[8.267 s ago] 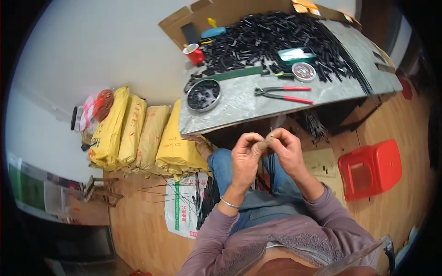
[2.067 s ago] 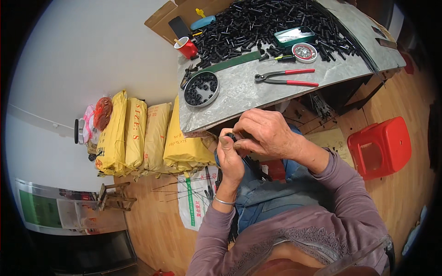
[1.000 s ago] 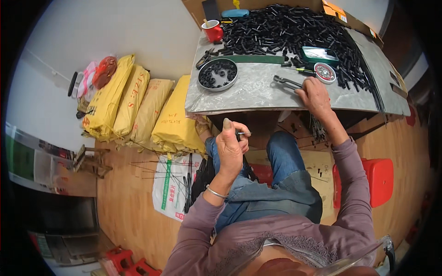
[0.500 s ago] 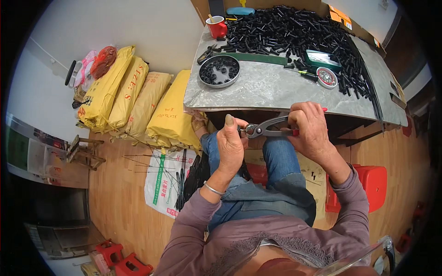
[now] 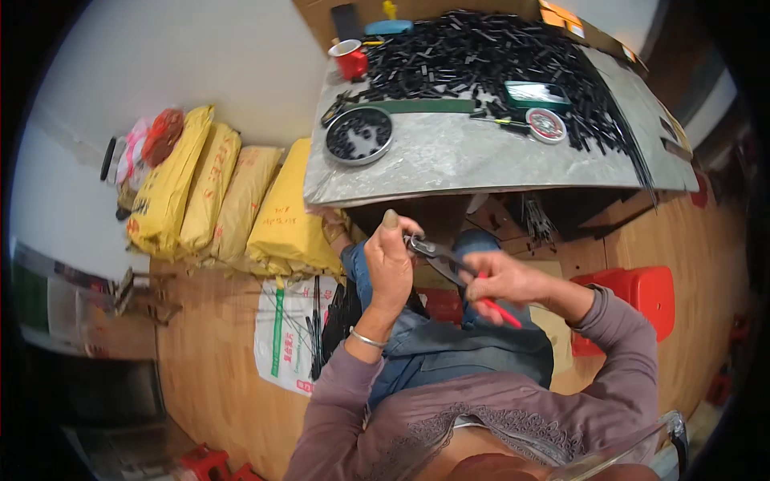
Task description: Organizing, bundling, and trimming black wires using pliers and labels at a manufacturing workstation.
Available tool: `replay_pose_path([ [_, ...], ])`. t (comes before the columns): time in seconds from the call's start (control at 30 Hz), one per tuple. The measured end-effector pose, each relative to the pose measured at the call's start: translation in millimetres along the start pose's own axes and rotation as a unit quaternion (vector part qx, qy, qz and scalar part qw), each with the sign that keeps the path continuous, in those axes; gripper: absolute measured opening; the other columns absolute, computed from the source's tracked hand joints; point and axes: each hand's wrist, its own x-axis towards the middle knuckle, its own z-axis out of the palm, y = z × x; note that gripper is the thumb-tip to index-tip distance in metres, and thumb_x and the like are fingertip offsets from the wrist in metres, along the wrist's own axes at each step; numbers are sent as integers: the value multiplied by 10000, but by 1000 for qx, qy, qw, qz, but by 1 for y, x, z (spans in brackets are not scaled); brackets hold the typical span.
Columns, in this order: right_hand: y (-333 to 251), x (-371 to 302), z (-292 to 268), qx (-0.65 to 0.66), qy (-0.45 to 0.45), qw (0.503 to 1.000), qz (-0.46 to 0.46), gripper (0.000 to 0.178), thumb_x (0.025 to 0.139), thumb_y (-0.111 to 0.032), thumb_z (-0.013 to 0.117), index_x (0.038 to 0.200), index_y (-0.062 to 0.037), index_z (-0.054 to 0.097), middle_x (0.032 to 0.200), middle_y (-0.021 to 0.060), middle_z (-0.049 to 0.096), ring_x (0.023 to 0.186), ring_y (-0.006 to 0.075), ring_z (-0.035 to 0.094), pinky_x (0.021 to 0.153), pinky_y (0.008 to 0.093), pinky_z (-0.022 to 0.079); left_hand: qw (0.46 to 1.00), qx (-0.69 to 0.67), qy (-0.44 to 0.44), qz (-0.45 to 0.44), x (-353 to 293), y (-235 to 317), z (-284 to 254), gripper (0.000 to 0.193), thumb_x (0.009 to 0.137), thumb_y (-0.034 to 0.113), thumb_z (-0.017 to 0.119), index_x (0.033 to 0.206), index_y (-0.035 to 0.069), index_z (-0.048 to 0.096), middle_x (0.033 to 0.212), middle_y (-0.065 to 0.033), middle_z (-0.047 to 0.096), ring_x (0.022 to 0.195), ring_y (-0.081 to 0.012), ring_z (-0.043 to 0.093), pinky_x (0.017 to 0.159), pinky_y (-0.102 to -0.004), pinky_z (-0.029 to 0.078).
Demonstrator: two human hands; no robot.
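My right hand (image 5: 501, 282) grips red-handled pliers (image 5: 464, 274) over my lap, below the table edge. The pliers' metal jaws point left and meet a small dark part pinched in the fingers of my left hand (image 5: 391, 260), which is raised with the thumb up. The part itself is too small to make out. On the grey table (image 5: 449, 160) above lie a round dark dish (image 5: 358, 135) with small black pieces and a large heap of black sticks (image 5: 489, 56).
A red mug (image 5: 350, 60), a green strip (image 5: 417, 106), a round tin (image 5: 546, 125) and a green box (image 5: 537, 94) sit on the table. Yellow sacks (image 5: 233, 200) lean at the left wall. A red stool (image 5: 634, 301) stands at my right. A white bag (image 5: 289, 333) lies on the wooden floor.
My right hand reached to the table, took the red-handled pliers and brought them down to the part in my left hand. The pliers now angle lower over my lap.
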Motion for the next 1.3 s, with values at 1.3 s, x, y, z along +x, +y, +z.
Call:
replay_pose_path([
  [1.3, -13, -17, 10, -123, -29, 990, 68, 237, 928, -154, 480, 1040, 36, 565, 619, 74, 550, 480, 153, 527, 478, 302, 459, 998, 21, -14, 54, -15, -11, -1, 642, 987, 527, 307, 702, 22, 581, 569, 10, 494, 490, -52, 423, 452, -207, 316],
])
